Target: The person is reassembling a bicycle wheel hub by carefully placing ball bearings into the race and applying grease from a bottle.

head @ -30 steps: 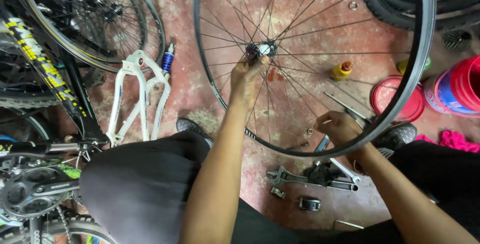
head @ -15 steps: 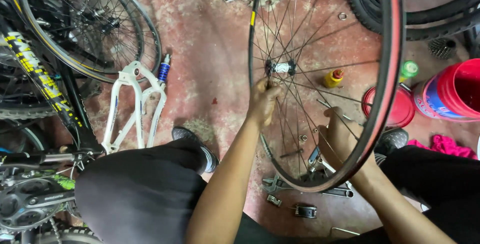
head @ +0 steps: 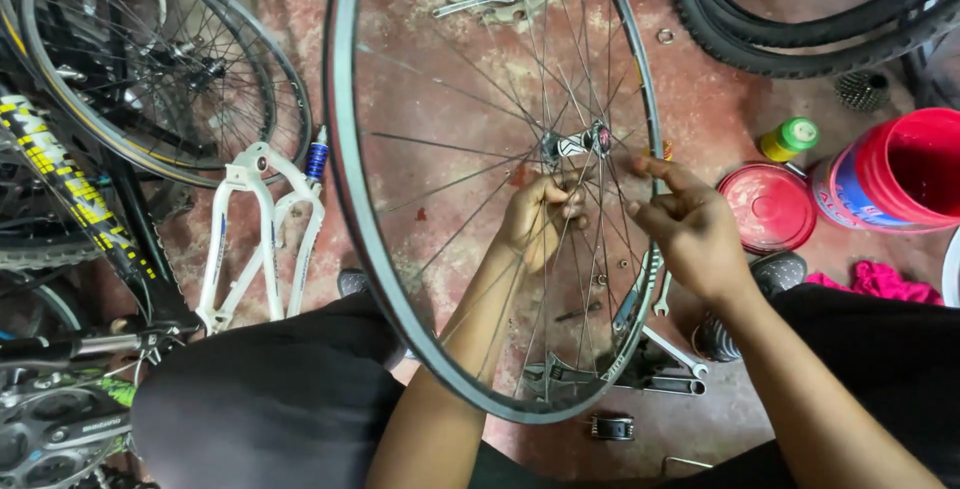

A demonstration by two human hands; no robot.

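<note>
My left hand [head: 540, 217] pinches spokes below the hub [head: 578, 142] of one upright wheel [head: 345, 199]; my right hand [head: 685, 221] hovers half-open beside it, empty — floor [head: 450, 69] crowded on both sides.

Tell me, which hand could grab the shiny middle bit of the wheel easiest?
Probably the left hand: its fingers already sit among the spokes just under the hub. The right hand is open, beside the rim, outside the spokes.
</note>
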